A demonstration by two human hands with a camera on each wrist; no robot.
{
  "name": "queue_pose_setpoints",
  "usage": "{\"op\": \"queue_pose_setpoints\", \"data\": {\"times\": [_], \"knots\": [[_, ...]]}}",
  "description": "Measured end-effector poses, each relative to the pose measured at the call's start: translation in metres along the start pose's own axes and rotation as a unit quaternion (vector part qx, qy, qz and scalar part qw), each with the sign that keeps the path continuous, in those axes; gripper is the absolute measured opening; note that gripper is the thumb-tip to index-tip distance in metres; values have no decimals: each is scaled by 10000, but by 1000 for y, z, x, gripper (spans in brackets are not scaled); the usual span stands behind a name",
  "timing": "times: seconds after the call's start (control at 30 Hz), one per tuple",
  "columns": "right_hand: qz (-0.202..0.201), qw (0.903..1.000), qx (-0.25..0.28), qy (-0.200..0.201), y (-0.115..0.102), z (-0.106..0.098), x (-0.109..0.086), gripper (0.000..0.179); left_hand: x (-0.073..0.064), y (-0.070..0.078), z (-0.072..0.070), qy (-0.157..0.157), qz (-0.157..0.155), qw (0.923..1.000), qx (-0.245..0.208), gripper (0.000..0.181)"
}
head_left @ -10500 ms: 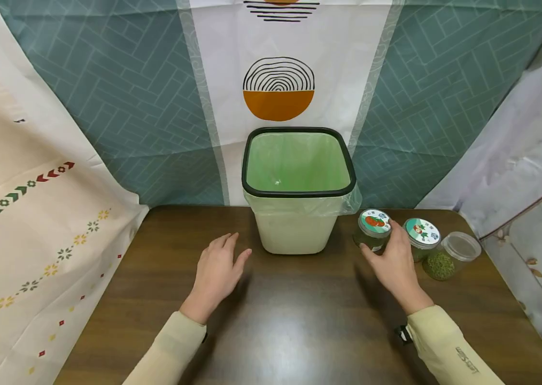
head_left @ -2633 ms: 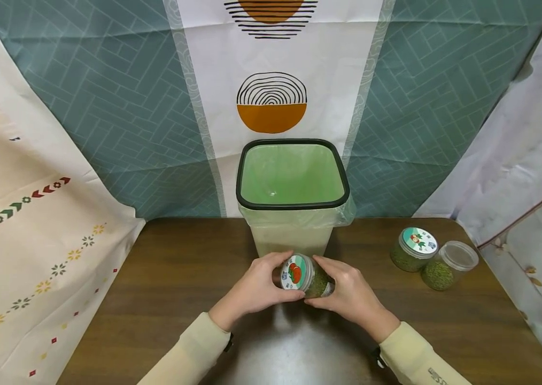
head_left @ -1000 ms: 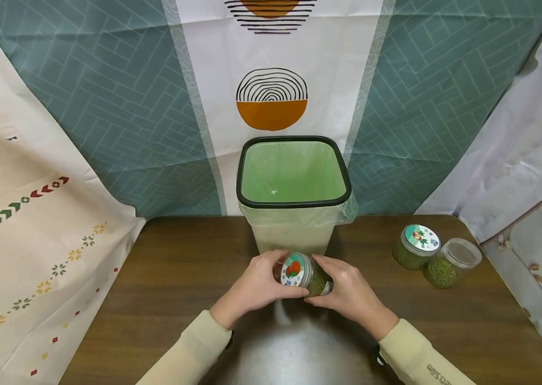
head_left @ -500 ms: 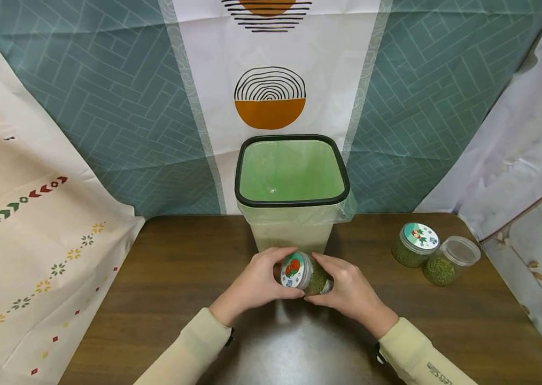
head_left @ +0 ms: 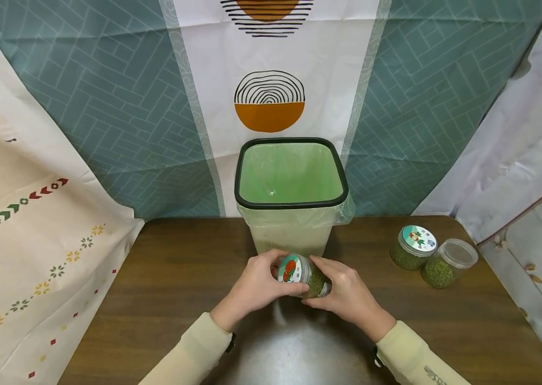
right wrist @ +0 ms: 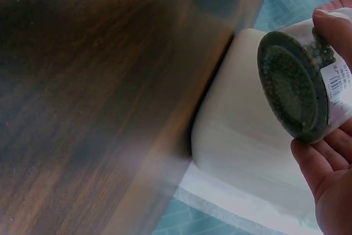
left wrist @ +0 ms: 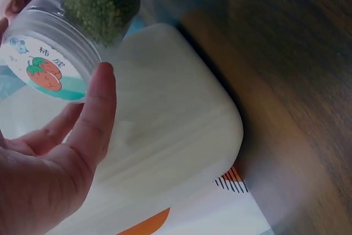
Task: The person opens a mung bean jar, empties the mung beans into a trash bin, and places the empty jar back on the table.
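Observation:
A clear jar (head_left: 318,280) of green granules is held tilted before the bin, its lid facing left. My left hand (head_left: 257,283) grips the lid (head_left: 290,269), which bears a white and green label with orange fruit. Round the jar's base end, my right hand (head_left: 350,293) has its thumb and fingers. In the left wrist view the lid (left wrist: 47,67) is on the jar. The right wrist view shows the jar's dark round bottom (right wrist: 289,89) and a barcode sticker (right wrist: 336,87). Part of the left fingers is hidden behind the lid.
A pale bin (head_left: 295,235) with a black rim and a clear liner stands at the table's back edge, right behind the hands. Two more jars of green granules stand at the right: one with a labelled lid (head_left: 419,239), one with a plain clear top (head_left: 458,254).
Over about ten seconds the jar has come from the right-hand group to the middle, and both hands now hold it. Lately the lid's picture and the left thumb have shifted slightly.

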State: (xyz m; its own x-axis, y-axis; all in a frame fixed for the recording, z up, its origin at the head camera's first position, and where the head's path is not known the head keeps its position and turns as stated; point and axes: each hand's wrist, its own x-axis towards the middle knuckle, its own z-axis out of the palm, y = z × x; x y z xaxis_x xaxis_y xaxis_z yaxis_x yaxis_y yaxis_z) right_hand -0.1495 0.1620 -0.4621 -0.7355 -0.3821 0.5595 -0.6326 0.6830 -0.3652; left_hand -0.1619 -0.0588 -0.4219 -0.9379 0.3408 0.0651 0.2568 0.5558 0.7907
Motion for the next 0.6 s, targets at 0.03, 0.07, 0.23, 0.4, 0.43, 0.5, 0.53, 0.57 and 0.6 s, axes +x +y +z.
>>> {"op": "queue_pose_setpoints", "data": {"times": [0.03, 0.07, 0.23, 0.4, 0.43, 0.5, 0.53, 0.57, 0.6], "knots": [[-6, 10000, 0, -4, 0, 0, 0, 86, 0, 0, 0, -25, -35, 10000, 14, 72], [-18, 10000, 11, -4, 0, 1, -1, 86, -1, 0, 0, -65, -17, 10000, 54, 75], [-94, 9999, 66, -3, 1, 1, 0, 85, 0, -4, -4, -386, 449, 9970, 496, 93], [-171, 9998, 114, 3, 1, 1, -1, 84, 0, -6, -5, -641, 972, 9914, 601, 94], [-188, 9997, 124, 18, 1, 1, -1, 84, 1, -6, -5, -639, 1015, 9910, 602, 93], [-177, 9998, 124, 25, 1, 1, -1, 84, 1, -6, -5, -607, 1043, 9907, 628, 90], [-164, 9998, 117, 23, 1, 1, -1, 84, 1, -6, -5, -580, 1042, 9907, 648, 89], [-162, 9998, 125, 31, 1, 1, -1, 85, 1, -6, -5, -551, 1034, 9910, 655, 88], [-157, 9998, 132, 35, 2, 0, -1, 85, 2, -5, -5, -522, 1016, 9912, 669, 87]]}}
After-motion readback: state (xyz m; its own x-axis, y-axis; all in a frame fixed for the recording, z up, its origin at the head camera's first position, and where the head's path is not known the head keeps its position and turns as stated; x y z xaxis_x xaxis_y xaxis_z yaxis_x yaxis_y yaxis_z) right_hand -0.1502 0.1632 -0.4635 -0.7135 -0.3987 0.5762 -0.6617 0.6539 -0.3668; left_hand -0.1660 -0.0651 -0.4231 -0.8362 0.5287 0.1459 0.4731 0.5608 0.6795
